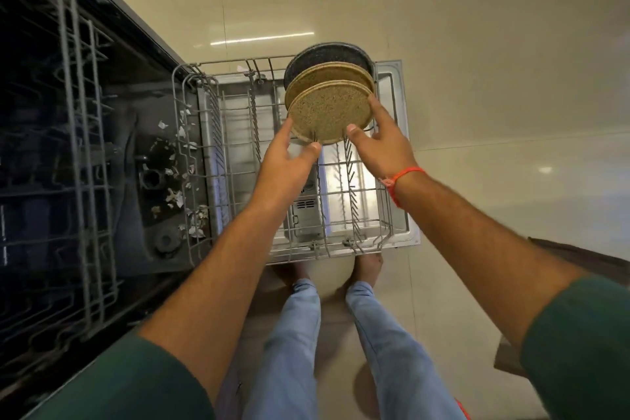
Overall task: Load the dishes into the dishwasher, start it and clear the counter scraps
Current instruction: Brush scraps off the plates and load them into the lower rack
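Note:
A speckled tan plate [329, 111] stands on edge in the far part of the pulled-out lower rack [383, 235]. A second tan plate [327, 73] stands behind it, and a dark speckled plate [324, 53] behind that. My left hand [289, 155] touches the front plate's lower left rim with fingers and thumb. My right hand [383, 141] holds its lower right rim, thumb in front, fingers behind. The rack sits over the open dishwasher door [400, 160].
The dark dishwasher tub [150, 153] lies at left, with white scraps [175, 196] scattered on its floor. The upper rack [78, 133] is pulled out at far left. My legs and bare feet stand on beige floor tiles just in front of the door.

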Demonstrator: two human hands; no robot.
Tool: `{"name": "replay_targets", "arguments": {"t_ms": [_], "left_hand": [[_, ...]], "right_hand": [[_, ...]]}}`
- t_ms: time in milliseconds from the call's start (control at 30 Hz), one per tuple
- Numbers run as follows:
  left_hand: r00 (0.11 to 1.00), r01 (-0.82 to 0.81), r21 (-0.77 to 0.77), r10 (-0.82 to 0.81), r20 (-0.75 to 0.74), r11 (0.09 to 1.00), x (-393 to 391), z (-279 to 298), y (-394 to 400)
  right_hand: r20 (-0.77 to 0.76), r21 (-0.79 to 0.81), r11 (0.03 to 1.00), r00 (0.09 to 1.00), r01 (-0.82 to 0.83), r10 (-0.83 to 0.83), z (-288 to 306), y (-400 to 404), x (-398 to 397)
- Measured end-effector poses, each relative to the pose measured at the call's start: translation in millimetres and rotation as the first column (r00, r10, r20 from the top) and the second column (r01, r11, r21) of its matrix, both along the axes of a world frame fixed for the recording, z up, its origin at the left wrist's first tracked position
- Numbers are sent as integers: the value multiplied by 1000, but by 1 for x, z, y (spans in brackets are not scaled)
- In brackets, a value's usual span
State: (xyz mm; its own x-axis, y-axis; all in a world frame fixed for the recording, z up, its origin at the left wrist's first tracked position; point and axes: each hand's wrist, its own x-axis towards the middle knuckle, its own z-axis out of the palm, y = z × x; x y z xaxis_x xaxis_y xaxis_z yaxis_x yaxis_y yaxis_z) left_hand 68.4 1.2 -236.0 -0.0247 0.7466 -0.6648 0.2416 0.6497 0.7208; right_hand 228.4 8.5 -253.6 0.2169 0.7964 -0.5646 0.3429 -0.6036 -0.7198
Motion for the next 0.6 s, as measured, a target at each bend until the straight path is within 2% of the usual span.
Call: {"name": "replay_targets", "arguments": {"t_ms": [233,433,600], "left_hand": [[987,-125,26,122,103,992,-15,96,-45],[981,-136,118,117,156,984,-29,172,-81],[980,-148,165,122,155,975,-34,228,-107]], "right_hand": [[-148,12,997,986,79,-76,102,-38,-30],[-298,41,990,947,137,-119,186,-68,-44],[-354,73,987,929,146,-111,239,-83,-42]]}}
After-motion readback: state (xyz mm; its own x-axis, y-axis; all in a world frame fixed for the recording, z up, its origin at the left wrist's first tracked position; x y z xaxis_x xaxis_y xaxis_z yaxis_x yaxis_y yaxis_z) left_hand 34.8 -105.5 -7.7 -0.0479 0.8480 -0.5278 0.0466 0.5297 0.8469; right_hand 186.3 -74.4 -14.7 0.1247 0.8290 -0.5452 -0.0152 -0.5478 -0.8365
